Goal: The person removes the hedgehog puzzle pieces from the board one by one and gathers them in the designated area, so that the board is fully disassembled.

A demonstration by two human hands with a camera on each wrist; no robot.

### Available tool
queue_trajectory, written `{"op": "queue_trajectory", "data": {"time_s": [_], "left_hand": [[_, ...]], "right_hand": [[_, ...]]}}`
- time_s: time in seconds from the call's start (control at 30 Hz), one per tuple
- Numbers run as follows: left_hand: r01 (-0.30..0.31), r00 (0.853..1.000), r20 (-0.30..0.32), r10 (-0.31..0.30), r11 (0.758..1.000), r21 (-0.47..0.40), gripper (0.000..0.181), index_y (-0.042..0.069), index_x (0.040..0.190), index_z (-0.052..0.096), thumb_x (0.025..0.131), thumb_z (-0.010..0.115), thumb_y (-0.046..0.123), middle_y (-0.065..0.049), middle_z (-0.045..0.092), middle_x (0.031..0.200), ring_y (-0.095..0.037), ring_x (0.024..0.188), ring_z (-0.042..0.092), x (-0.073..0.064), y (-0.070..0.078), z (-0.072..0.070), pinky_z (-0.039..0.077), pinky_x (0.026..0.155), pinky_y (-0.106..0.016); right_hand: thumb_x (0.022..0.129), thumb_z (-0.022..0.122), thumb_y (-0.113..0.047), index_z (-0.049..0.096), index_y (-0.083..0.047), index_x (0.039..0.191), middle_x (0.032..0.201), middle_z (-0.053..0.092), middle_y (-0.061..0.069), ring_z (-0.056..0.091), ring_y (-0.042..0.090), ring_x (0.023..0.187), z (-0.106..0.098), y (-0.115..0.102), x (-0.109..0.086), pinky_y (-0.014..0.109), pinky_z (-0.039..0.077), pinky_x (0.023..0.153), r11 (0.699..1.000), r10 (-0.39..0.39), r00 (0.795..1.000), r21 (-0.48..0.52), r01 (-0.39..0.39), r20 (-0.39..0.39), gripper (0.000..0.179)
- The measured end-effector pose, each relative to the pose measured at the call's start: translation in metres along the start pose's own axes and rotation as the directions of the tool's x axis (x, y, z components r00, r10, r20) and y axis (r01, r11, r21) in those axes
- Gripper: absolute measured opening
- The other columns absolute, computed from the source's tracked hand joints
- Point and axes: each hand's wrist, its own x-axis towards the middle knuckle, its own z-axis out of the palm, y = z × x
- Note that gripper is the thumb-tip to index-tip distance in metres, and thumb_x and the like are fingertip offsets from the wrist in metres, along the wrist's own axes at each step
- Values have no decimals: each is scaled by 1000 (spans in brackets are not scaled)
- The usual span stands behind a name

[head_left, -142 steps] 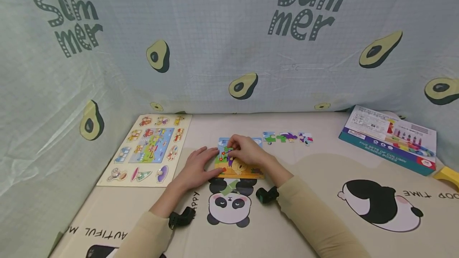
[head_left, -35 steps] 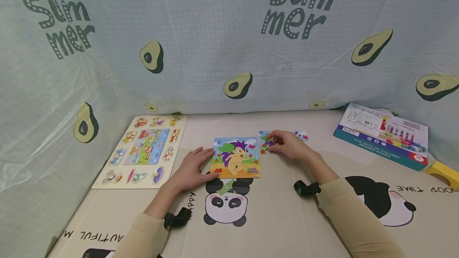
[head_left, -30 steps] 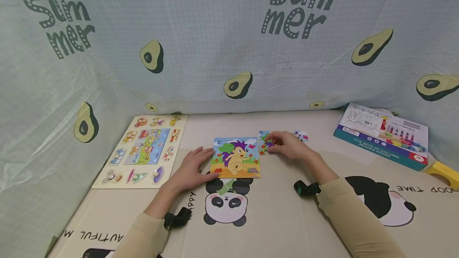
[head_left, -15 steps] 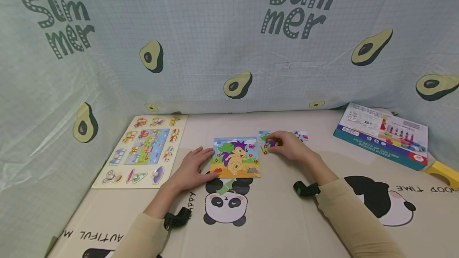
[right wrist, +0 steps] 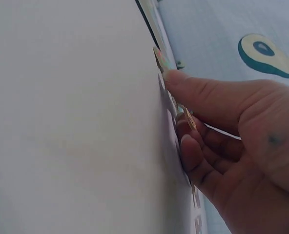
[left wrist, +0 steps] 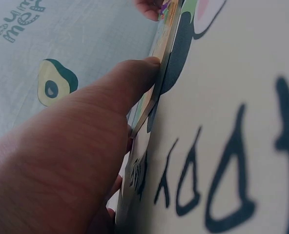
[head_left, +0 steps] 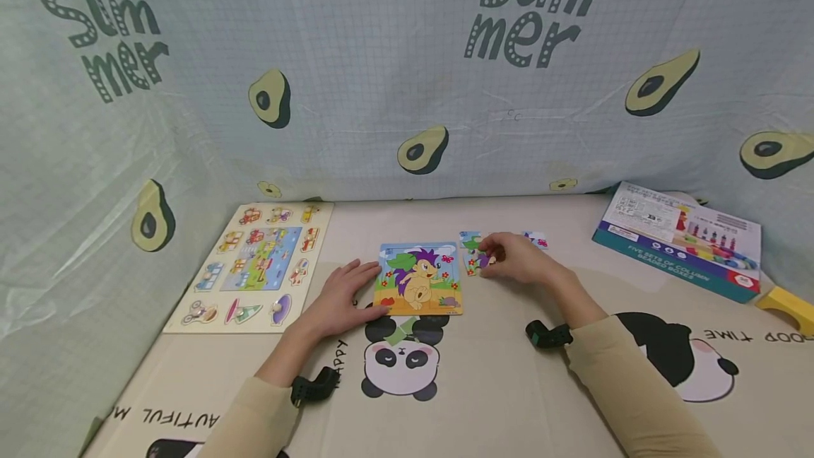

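Observation:
The square hedgehog jigsaw puzzle (head_left: 420, 280) lies flat on the table in the head view. My left hand (head_left: 342, 304) rests at its left edge, fingers spread. In the left wrist view the thumb (left wrist: 143, 70) presses on the board's edge. To the right of the board, my right hand (head_left: 516, 259) pinches a puzzle piece (head_left: 473, 262) with red flowers and purple between thumb and fingers, low over the table. A green and blue puzzle piece (head_left: 470, 239) lies right behind it, and another puzzle piece (head_left: 538, 239) shows past the knuckles. The hand hides what lies between them.
At the left lies a wooden peg puzzle board (head_left: 262, 260) with vehicle pictures. A flat box of beads (head_left: 682, 240) is at the back right, with a yellow curved object (head_left: 787, 309) beside it. A printed fabric wall (head_left: 356, 76) rises behind the table.
My right hand has moved from over the hedgehog board to the loose pieces on its right, where a flowered piece now sits. Over the last second it shifts only slightly. The left hand stays.

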Motion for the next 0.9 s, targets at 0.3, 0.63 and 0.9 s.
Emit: {"op": "queue_trajectory", "data": {"time_s": [0.3,0.63,0.9], "left_hand": [[-10,1000,-2,10,1000,-2,78,5,148,51,88,75,48,-12,47,153,-38,148,25,0,-1,0,13,119,-58],[-12,1000,-11,12,1000,-1,77,5,147,51,87,75,46,-12,47,153,-39,148,25,0,0,0,13,119,-59],[-7,1000,-2,7,1000,-8,77,5,148,51,88,75,46,-12,46,153,-39,148,25,0,0,0,12,119,-59]], "right_hand": [[86,80,-11,65,5,116,100,64,8,57,24,92,-3,-1,-4,40,51,84,998,-56,998,-32,57,34,37],[87,81,-13,66,6,116,100,63,8,56,24,93,3,0,-1,40,50,84,996,-66,998,-66,67,14,38],[88,80,-13,66,6,116,100,63,9,56,25,94,3,-1,-1,41,50,85,996,-64,998,-59,65,22,37]]}}
